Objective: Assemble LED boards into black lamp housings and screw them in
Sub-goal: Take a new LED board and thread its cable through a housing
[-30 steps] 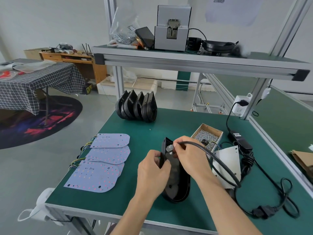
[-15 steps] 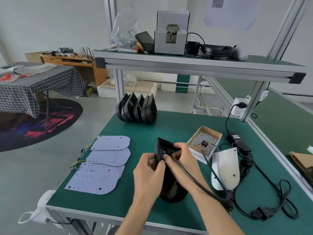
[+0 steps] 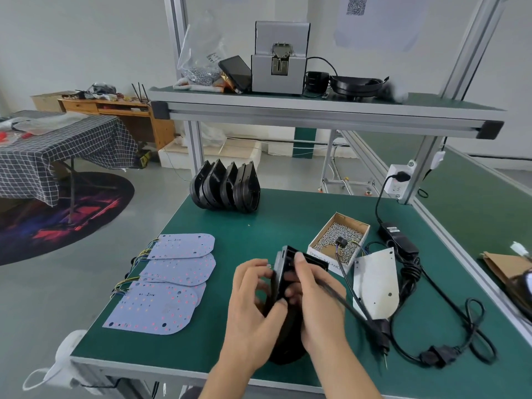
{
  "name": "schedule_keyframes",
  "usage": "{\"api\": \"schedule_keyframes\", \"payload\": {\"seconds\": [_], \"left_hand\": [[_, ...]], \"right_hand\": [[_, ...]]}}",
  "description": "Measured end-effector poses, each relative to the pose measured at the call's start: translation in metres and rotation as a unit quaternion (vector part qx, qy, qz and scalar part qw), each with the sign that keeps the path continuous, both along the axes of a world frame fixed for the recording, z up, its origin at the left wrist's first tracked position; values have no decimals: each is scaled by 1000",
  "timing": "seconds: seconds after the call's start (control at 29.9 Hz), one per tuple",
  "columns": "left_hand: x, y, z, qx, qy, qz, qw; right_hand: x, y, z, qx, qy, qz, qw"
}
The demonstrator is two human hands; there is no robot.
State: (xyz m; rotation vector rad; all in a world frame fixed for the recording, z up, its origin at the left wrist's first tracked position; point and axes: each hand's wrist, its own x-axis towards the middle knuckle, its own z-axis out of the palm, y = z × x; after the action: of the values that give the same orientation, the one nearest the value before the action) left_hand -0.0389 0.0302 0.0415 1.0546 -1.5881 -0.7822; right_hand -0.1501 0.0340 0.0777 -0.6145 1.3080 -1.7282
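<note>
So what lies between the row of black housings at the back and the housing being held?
Head view: bare green mat between the row of housings and the held housing; only a tiny speck, nothing else.

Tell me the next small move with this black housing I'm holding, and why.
Probably lay the housing flat, open side up: both hands hold it on edge, and the white board lies loose beside it, not yet seated.

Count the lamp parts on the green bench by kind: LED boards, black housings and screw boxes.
LED boards: 4, three by the left edge, one white-side-up on the right
Black housings: 5, four standing at the back, one held
Screw boxes: 1
Total: 10
</note>
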Motion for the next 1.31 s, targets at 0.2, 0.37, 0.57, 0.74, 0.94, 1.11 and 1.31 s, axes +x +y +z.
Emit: {"api": "schedule_keyframes", "payload": {"seconds": [0.2,0.37,0.57,0.74,0.94,1.11,1.31], "left_hand": [[18,-6,1,70,83,-156,982],[15,1,10,63,118,-207,969],[17,0,5,48,127,-154,979],[23,-6,5,65,139,-116,981],[14,-2,25,19,107,-143,984],[9,2,41,-52,22,-164,985],[13,1,49,-66,29,-124,990]], "right_hand": [[-11,1,21,39,-57,146,987],[-5,-3,22,72,-48,54,995],[-7,11,33,70,-77,120,987],[-31,24,39,-40,-244,17,969],[-23,18,36,-3,-114,58,992],[-17,19,36,15,95,15,995],[-22,37,40,7,327,103,939]]}}
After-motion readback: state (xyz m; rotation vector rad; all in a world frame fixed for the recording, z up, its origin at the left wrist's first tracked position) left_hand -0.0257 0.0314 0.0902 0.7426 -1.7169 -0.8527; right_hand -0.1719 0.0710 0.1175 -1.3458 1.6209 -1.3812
